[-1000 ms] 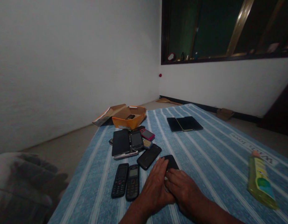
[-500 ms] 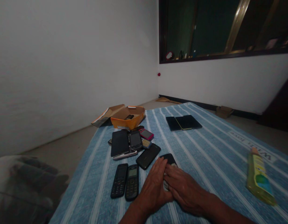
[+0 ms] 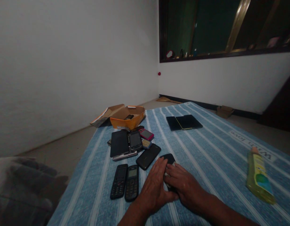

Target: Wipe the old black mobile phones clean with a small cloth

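Note:
A phone (image 3: 168,157) with a dark upper end lies on the striped cloth under both of my hands, mostly covered. My left hand (image 3: 156,185) is along its left side, fingers together and thumb bent inward. From the right, my right hand (image 3: 183,183) curls its fingers over the phone's top face. A whitish patch shows beneath these fingers; whether it is part of the phone or something else, I cannot tell. Left of my hands, two keypad phones, one (image 3: 119,181) and another (image 3: 132,183), lie side by side. A black phone (image 3: 148,156) rests face-down just beyond.
Several phones, including a pink one (image 3: 147,134), are heaped around a dark tablet-like slab (image 3: 119,143). Behind stands an open orange box (image 3: 127,123) with a phone inside. Dark flat devices (image 3: 189,121) lie at the back; a yellow-green bottle (image 3: 260,180) lies right.
My right hand's fingers have shifted slightly over the phone, and the gap between the two hands is a little wider. The view has tilted slightly; the other things stay put.

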Available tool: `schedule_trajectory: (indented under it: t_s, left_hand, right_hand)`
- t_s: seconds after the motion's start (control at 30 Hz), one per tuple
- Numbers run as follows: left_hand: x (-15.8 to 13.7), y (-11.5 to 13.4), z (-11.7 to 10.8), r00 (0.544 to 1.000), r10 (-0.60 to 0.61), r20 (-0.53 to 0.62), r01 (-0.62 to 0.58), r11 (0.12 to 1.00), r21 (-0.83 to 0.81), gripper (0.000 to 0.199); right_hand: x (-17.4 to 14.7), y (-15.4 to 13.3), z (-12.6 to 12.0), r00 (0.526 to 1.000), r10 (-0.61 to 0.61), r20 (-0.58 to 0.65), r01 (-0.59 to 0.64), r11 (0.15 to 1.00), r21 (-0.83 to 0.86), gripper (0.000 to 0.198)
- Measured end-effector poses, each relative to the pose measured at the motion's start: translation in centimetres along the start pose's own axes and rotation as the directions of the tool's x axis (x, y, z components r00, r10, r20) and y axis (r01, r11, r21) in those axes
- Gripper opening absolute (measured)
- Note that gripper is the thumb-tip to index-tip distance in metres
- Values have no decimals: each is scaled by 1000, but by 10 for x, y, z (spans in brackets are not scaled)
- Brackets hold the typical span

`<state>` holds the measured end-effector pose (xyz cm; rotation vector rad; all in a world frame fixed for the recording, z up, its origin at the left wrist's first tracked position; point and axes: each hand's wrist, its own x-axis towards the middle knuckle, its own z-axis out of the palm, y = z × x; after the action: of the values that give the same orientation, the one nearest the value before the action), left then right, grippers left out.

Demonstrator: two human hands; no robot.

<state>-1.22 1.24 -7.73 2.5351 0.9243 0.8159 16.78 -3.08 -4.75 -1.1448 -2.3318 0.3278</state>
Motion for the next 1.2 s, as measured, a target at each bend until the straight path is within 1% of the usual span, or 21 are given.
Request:
schedule_trajectory:
  t_s: [0.13,0.23,0.37,0.5,0.57,0.67,0.73,0.8,0.9,1.0,1.1,1.2]
  left_hand:
    - [0,1,0,999,20,-26,-21,1000,-9,125]
    - [0,2,0,1000,6,-15,-6,1000,-18,126]
    - [0,2,0,999,-41,27,42,998,-42,125]
    - [2,4,-2,994,-88,60,93,993,-74,122]
    - [3,5,-4,995,-87,57,92,992,-87,120]
    - [5,6,-6,996,-72,60,77,992,-99,119]
    - [6,7,-7,995,-75,65,81,991,-102,119]
    - [5,7,-7,994,-82,72,89,991,-101,120]
    - [4,7,-7,993,-93,73,100,990,-97,120]
    - [3,5,-6,992,-105,68,112,989,-95,120]
    - [4,5,-6,992,-103,68,110,989,-101,121]
    - [6,8,-8,988,-131,77,138,984,-108,122]
  right_hand:
    - [4,0,-2,996,-73,-57,78,994,79,44]
    - [8,0,-4,987,-106,-117,121,984,130,48]
    - [14,5,0,970,-153,-187,181,974,139,43]
    - [23,17,3,960,-171,-221,209,965,160,37]
    - [27,22,4,963,-158,-219,193,969,152,34]
    - [32,25,2,978,-81,-193,105,987,121,29]
    - [32,24,0,988,-26,-153,42,994,98,30]
    - [30,21,-3,995,4,-98,3,998,70,34]
    - [24,15,-7,999,20,-32,-19,999,33,39]
    - [21,9,-10,1000,8,-22,-8,1000,25,41]
    - [26,7,-10,999,3,-39,-1,998,60,35]
    - [34,11,-7,998,24,-55,-19,997,77,26]
